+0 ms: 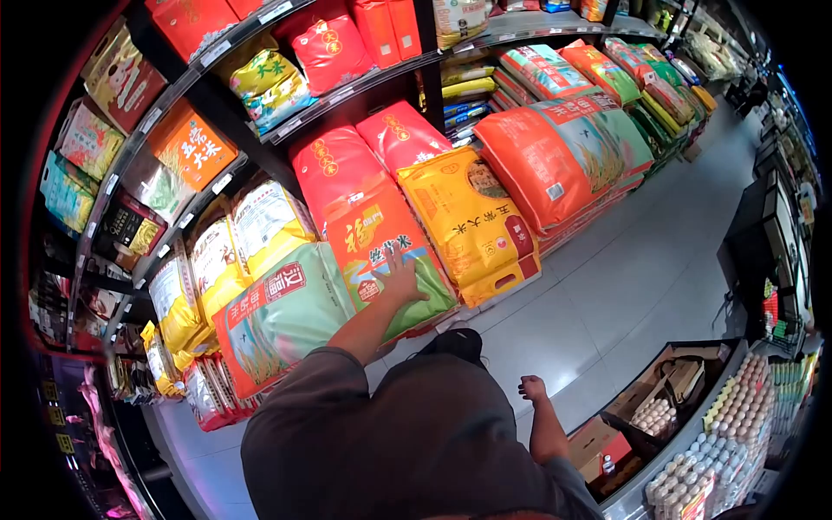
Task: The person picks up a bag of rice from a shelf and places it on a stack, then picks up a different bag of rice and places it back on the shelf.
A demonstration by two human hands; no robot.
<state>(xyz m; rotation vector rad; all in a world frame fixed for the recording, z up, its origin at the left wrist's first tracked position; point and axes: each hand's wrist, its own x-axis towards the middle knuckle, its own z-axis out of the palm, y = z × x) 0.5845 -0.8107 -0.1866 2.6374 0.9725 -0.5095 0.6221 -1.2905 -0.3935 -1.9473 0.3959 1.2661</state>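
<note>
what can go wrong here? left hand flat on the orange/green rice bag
Left hand lies flat on the orange-and-green rice bag, no grip: a pull may slip.
Pale green bag and yellow bag lean alongside; shifting it may topple them.
Egg trays sit near the right hand; a backswing might hit them.

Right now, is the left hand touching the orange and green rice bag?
Touching. The head view shows the left hand lying flat on the orange and green rice bag, with no gap visible.

Shelf tags [221,184] are too small to read; the left hand [400,279] probably hides some bag [368,238] print.
</note>
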